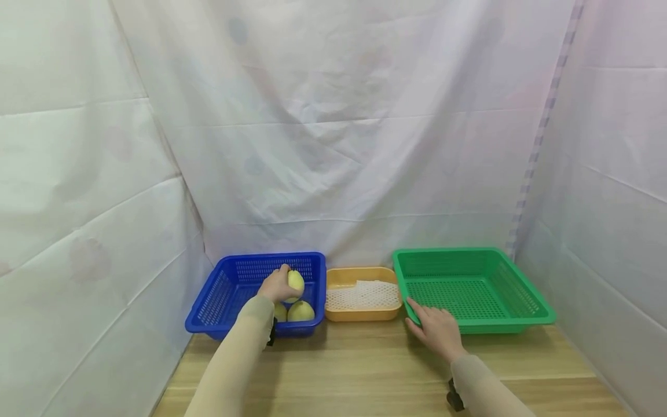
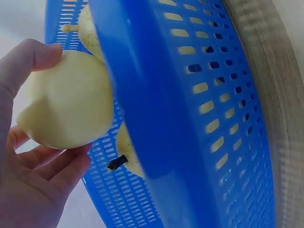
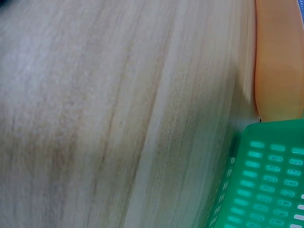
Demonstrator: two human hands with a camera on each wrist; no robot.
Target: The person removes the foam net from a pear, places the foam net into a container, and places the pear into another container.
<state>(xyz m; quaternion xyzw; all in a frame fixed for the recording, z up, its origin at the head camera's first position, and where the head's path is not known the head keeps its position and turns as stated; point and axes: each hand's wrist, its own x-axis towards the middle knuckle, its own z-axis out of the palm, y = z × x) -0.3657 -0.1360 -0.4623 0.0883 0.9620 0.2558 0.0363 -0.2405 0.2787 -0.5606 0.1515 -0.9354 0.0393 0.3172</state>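
Note:
My left hand (image 1: 276, 285) grips a pale yellow-green pear (image 1: 295, 282) above the right part of the blue basket (image 1: 208, 304). In the left wrist view, the thumb lies over the pear (image 2: 71, 99) and the other fingers curl beneath it. Below, two more pears lie in the basket: one pear (image 1: 301, 311) at the near right corner and another pear (image 1: 280, 313) partly hidden by the hand. My right hand (image 1: 439, 330) rests on the near left corner of the green basket (image 1: 526, 320), fingers extended along its rim. The right wrist view does not show this hand.
Between the two baskets stands a yellow-orange tray (image 1: 363, 315) with a white foam net (image 1: 372, 294) in it. All three sit on a wood-grain table (image 1: 359, 370). Pale cloth (image 1: 339, 145) hangs behind and on both sides.

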